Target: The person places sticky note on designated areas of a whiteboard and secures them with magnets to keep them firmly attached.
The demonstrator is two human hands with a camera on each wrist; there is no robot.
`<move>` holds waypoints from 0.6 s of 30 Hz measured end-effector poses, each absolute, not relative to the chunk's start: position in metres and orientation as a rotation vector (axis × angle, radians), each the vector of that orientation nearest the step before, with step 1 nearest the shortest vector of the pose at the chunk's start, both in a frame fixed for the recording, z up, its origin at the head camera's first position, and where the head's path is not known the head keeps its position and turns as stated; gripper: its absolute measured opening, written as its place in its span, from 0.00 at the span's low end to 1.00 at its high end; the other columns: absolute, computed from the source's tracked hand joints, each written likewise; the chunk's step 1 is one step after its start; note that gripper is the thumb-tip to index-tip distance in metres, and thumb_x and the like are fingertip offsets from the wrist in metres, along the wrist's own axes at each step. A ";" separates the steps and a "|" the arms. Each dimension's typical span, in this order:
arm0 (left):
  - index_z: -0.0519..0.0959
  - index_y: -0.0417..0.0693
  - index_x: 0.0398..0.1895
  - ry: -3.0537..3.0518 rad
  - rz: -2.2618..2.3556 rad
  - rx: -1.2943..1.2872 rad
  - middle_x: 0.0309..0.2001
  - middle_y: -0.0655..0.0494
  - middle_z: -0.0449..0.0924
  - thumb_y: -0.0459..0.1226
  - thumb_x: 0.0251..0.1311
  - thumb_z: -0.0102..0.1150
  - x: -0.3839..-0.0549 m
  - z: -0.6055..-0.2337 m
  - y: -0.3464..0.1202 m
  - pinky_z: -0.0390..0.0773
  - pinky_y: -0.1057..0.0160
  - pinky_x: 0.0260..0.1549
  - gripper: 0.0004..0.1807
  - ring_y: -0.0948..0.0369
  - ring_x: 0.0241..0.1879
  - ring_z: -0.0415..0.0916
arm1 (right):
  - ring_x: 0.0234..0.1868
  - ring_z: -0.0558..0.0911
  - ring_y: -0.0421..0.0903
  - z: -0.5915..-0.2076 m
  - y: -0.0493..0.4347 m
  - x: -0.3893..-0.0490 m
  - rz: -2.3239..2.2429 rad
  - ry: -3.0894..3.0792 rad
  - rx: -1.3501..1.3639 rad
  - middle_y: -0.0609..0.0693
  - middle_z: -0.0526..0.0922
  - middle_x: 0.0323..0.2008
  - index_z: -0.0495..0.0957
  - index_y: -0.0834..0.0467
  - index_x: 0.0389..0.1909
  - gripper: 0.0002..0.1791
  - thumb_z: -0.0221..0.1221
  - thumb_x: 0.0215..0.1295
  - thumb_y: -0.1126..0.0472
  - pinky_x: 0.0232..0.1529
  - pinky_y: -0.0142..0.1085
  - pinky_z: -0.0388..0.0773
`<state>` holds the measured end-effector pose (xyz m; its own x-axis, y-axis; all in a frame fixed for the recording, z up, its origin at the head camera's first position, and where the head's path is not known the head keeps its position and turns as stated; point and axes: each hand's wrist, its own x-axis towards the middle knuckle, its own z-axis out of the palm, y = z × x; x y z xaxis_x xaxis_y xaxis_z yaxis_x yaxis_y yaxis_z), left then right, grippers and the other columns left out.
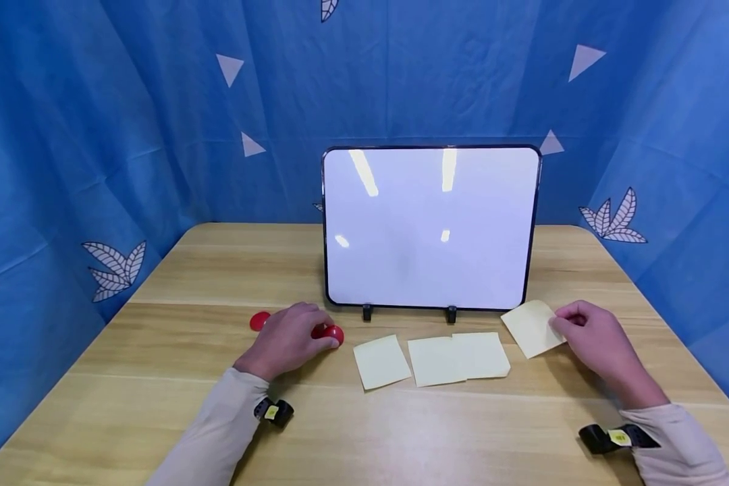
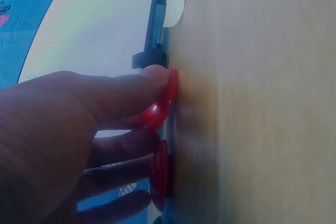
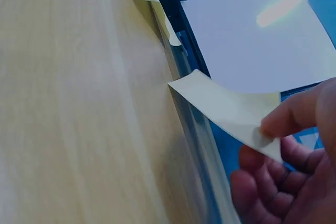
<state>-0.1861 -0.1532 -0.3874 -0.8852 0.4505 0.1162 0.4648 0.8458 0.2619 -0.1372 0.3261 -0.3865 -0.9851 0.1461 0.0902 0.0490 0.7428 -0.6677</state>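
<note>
One whiteboard [image 1: 425,270], black-framed, round-cornered, stood upright on black feet [image 1: 367,312] towards the back of the wood-grain tabletop [image 1: 425,432]. Behind it hung one blue curtain [image 1: 158,101] printed with white triangles and leaves. Three loose notes lay before the board, between the two hands: one single note [image 1: 381,363], set askew, and an edge-lapping pair [image 1: 482,356] to its right. One further red disc [image 1: 258,320] lay on the tabletop at the left, partly covered by a hand.

Held note [image 1: 528,329]: pale yellow, squarish, bowed along its length, raised at a slant near the board's lower right corner. Held red piece [image 1: 335,335]: glossy, rounded, tilted, just left of the single note and close to the tabletop.

Left hand [image 1: 288,341]: thumb and forefinger nearly together, pinching the red piece; other fingers reached over towards a red disc. Right hand [image 1: 595,341]: thumb and forefinger closed upon one edge of the held note, remaining fingers curled beneath.
</note>
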 end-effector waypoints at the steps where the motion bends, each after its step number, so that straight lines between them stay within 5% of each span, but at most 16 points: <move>1: 0.86 0.53 0.47 -2.965 -0.440 -0.738 0.42 0.60 0.81 0.49 0.53 0.75 -0.186 -0.388 -0.153 0.77 0.59 0.39 0.20 0.62 0.40 0.75 | 0.35 0.75 0.49 -0.387 0.325 -0.137 1.090 -2.781 -0.162 0.60 0.81 0.40 0.78 0.67 0.45 0.17 0.55 0.74 0.54 0.30 0.32 0.74; 18: 0.85 0.54 0.47 -2.943 -0.498 -0.724 0.40 0.62 0.81 0.44 0.56 0.74 -0.185 -0.387 -0.150 0.77 0.61 0.41 0.16 0.63 0.38 0.74 | 0.29 0.78 0.40 -0.389 0.317 -0.137 1.363 -2.568 -0.164 0.49 0.80 0.34 0.75 0.70 0.48 0.16 0.57 0.74 0.58 0.30 0.32 0.82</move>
<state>-0.1848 -0.1497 -0.3873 -0.8867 0.4395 0.1436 0.4623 0.8365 0.2940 -0.1368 0.3171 -0.3887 -0.9676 0.2041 0.1484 -0.0085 0.5612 -0.8276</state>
